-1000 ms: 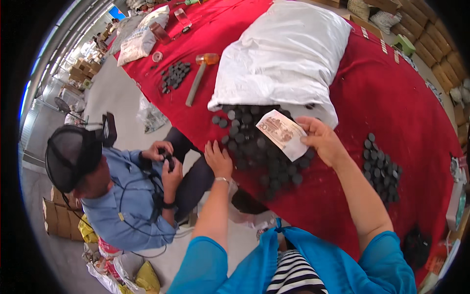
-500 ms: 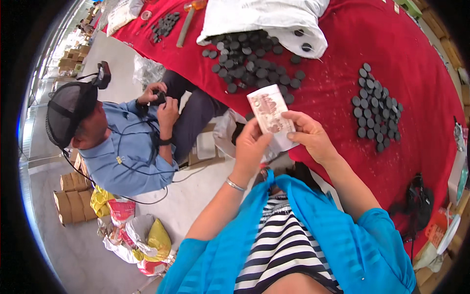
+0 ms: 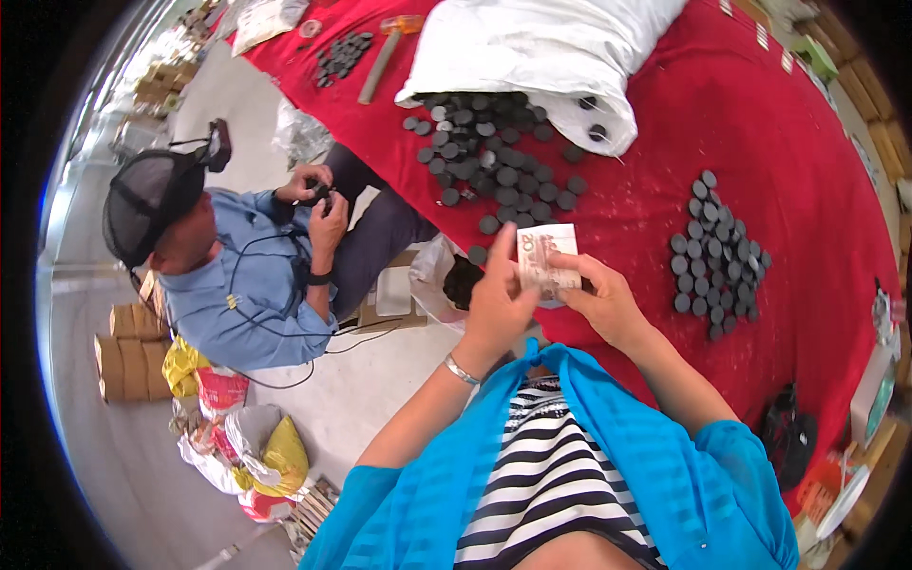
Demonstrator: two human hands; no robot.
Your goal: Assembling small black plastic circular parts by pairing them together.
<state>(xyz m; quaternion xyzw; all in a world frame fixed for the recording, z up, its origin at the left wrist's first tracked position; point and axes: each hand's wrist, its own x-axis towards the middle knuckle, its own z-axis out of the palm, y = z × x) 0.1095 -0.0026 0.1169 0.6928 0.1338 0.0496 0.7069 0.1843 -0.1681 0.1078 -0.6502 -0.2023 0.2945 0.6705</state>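
My right hand (image 3: 608, 302) pinches a folded brownish banknote (image 3: 546, 249) between thumb and fingers, in front of my chest. At the note's left edge is my left hand (image 3: 499, 306), open, with its index finger stretched up and its thumb apart, slightly blurred. Whether the left fingers touch the note I cannot tell. Just beyond the hands, a loose heap of black round discs (image 3: 508, 176) lies on the red cloth (image 3: 627, 204). The heap spreads from the mouth of a white woven sack (image 3: 527, 47).
A second group of black discs (image 3: 712, 261) lies to the right. A hammer (image 3: 382, 65) rests at the far left of the cloth, near smaller dark pieces (image 3: 344, 57). At left sits a co-worker (image 3: 237, 266) holding something dark. Bags (image 3: 256, 446) and cartons (image 3: 133, 366) stand on the floor.
The banknote has come closer to my chest and shows a shorter, folded shape. My left fingers have spread away from it, while the right hand keeps its pinch. The view has shifted slightly.
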